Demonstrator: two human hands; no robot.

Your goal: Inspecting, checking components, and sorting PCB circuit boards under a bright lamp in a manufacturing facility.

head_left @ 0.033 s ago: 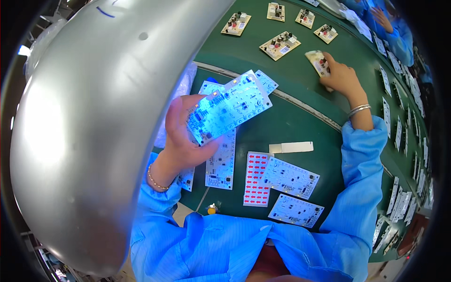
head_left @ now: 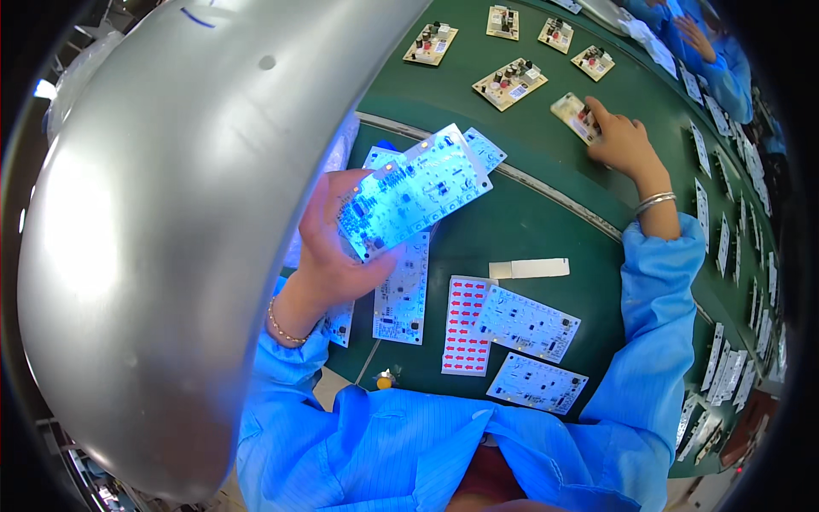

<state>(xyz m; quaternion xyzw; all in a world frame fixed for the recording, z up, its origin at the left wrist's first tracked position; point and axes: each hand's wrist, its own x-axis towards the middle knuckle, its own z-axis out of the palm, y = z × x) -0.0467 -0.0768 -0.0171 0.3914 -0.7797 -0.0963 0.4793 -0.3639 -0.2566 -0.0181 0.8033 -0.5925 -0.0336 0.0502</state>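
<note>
While the head view looks down on the green work surface (head_left: 512, 230), the left hand (head_left: 337, 247) is closed around the lower end of a white circuit board (head_left: 415, 192), held raised and tilted under blue light beside a large silver lamp hood (head_left: 171, 239). Thumb on the face, fingers behind; the board is clear of the bench. The right hand (head_left: 623, 141) reaches far out, fingertips pinched on a small tan circuit board (head_left: 576, 115) lying on the belt (head_left: 529, 128), near other tan boards (head_left: 509, 83). More white boards (head_left: 527, 322) and a sheet of red arrow stickers (head_left: 466, 324) lie in front of the body.

Handling judgement: the white board appears thin, light and stiff, with fragile soldered parts; grip by the bare edges, not the components.
</note>
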